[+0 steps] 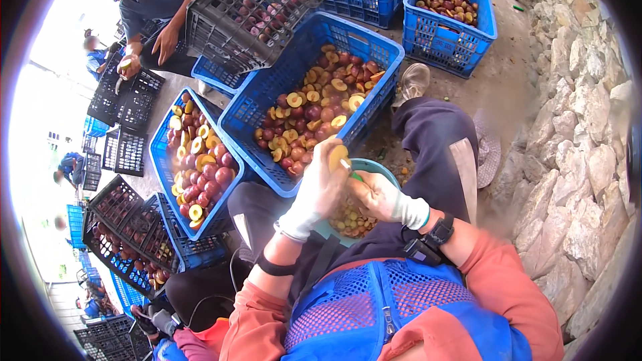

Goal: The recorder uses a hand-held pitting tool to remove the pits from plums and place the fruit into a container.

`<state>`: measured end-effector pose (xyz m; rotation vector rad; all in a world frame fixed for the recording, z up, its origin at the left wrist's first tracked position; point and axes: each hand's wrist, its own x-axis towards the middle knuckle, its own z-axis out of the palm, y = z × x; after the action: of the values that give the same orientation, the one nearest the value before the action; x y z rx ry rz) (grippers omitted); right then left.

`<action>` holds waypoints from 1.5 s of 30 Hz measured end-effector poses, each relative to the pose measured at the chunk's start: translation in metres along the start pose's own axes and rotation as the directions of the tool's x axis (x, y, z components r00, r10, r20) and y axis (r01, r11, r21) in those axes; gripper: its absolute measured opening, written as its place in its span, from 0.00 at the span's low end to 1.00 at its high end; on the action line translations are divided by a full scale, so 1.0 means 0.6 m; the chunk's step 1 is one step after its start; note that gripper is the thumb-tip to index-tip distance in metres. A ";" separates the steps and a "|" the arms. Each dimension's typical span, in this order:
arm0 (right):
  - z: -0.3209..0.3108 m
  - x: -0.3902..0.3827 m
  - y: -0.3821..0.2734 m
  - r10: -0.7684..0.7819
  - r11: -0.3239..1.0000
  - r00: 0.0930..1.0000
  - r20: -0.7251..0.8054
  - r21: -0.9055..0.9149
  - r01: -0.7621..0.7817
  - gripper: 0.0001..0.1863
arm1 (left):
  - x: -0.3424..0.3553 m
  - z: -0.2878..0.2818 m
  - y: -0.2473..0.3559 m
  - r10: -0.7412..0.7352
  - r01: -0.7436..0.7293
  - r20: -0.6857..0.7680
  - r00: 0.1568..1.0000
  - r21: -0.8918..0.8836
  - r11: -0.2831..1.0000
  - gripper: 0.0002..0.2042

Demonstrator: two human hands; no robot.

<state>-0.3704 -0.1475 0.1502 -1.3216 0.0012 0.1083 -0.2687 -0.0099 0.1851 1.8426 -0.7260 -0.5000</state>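
My left hand (313,190), in a white fingerless glove, grips a cut plum half (338,158) with its yellow flesh showing. My right hand (386,198), gloved alike, is closed around a small green-handled tool (356,176), its pale tip against the plum; the tool's exact kind is hard to make out. Between my legs, below both hands, sits a teal basin (374,166) with many plum pits (352,222) in it. Just beyond my hands stands a large blue crate (241,135) of halved and whole-looking plums (314,108).
Another blue crate (160,164) of plums stands at left. A black crate (231,30) of plums is tilted over the crates, beside a seated co-worker (157,3). One more blue crate (445,43) stands far right. A stone wall (568,154) runs along the right side.
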 end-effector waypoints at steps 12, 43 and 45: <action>-0.021 -0.002 -0.030 0.307 0.901 0.936 0.174 0.265 -0.345 0.12 | 0.001 -0.032 0.029 -0.278 0.316 0.207 0.938 -0.183 0.931 0.20; -0.036 -0.012 -0.057 0.586 0.715 0.610 0.534 0.014 -0.699 0.20 | 0.030 -0.102 0.034 -0.418 0.464 0.788 0.452 0.192 0.865 0.21; -0.042 -0.010 -0.039 0.639 0.702 0.555 0.532 -0.110 -0.704 0.18 | 0.038 -0.093 0.034 -0.497 0.291 0.771 0.398 0.408 0.866 0.18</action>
<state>-0.3733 -0.1779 0.1668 -1.0652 0.0420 1.1430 -0.2216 0.0064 0.2244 1.8958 -1.0006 -1.8524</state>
